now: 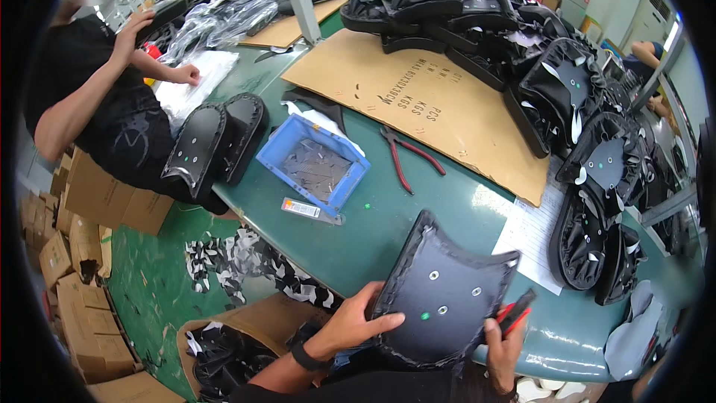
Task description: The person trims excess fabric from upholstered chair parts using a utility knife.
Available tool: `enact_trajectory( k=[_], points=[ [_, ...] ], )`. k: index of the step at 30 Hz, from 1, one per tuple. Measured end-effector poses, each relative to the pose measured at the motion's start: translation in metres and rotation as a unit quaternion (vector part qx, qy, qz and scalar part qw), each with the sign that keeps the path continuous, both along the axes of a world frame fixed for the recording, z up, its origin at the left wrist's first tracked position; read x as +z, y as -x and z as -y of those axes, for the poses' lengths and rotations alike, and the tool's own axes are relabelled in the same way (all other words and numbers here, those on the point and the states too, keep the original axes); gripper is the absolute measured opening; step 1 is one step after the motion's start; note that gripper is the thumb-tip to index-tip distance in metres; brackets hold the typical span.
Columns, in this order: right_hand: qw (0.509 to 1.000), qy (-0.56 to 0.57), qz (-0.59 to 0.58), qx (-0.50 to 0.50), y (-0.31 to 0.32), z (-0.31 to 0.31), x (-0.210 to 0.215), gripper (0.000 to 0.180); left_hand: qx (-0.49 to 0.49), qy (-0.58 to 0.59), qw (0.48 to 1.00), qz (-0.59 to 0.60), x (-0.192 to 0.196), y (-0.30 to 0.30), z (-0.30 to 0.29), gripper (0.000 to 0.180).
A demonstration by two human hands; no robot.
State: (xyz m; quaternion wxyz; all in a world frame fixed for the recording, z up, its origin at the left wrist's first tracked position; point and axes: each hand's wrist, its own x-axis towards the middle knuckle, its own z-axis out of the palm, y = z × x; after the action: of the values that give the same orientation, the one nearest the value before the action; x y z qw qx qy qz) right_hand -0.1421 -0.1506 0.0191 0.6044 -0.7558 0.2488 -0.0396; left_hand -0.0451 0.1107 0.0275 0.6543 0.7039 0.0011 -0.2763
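A black padded panel (440, 302) with a curved upper edge is tilted toward me at the table's front. Its back has a few metal eyelets and a green dot. My left hand (359, 321) grips its left edge, thumb flat on the face. My right hand (504, 339), by the lower right edge, has its fingers closed around a small red-and-black hand tool (516, 313); its exact kind is unclear. Red-handled pincers (409, 158) lie on the green table (328, 250) beyond the panel. Nearby is a blue bin (287, 173) of small dark pieces.
A cutter with a grey blade (312, 211) lies before the bin. Two finished-looking black panels (205, 145) stand at left, near a co-worker (97, 97). Black padded pieces (447, 11) are heaped behind a cardboard sheet (358, 75). An open carton (246, 328) stands below left.
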Motion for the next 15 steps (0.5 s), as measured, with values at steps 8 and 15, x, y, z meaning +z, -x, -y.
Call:
enact_trajectory(
  k=[8,15],
  points=[
    [0.994,-0.059,0.084,-0.047,-0.005,0.005,0.009,0.048,0.171,0.309,0.934,-0.048,0.069,-0.121,-0.019,0.062],
    [0.984,-0.127,0.029,-0.125,-0.002,0.015,0.014,0.048,0.061,0.210,0.974,0.056,0.073,-0.118,0.046,0.031]
  ],
)
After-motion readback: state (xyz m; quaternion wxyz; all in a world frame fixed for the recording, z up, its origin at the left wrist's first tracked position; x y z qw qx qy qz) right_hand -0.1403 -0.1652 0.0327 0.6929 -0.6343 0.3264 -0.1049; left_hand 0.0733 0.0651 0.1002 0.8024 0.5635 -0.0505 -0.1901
